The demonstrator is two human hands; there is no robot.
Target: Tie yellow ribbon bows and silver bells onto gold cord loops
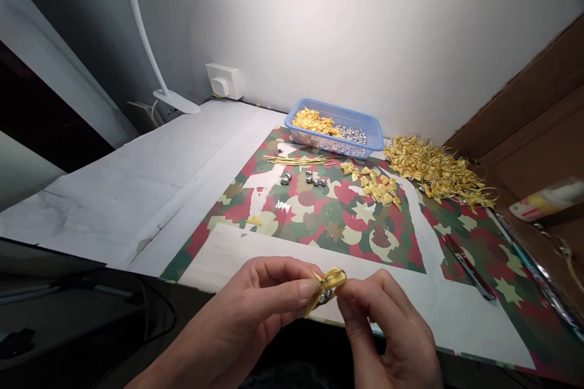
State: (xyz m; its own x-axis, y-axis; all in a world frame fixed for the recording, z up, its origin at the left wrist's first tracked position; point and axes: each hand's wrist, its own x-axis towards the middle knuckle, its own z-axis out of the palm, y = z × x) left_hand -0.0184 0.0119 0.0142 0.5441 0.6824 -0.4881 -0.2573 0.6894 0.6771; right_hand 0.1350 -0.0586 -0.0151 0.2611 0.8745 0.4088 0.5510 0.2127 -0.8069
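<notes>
Just in front of the table's near edge, my left hand (269, 301) and my right hand (387, 322) meet, both pinched on one small yellow ribbon bow (329, 282). A tiny silver bell (325, 296) sits under the bow between my fingertips. Further up the patterned paper (319, 213) lie several loose yellow bows (376, 185), a few silver bells (314, 180) and a bundle of thin gold strings (296, 160).
A blue basket (371, 127) with yellow bows and silver bells stands against the wall. A heap of finished bows on gold loops (433, 170) lies at the right. A dark tool (469, 267) rests on the right. A lamp base (176, 100) and wall socket (222, 80) stand at the back left.
</notes>
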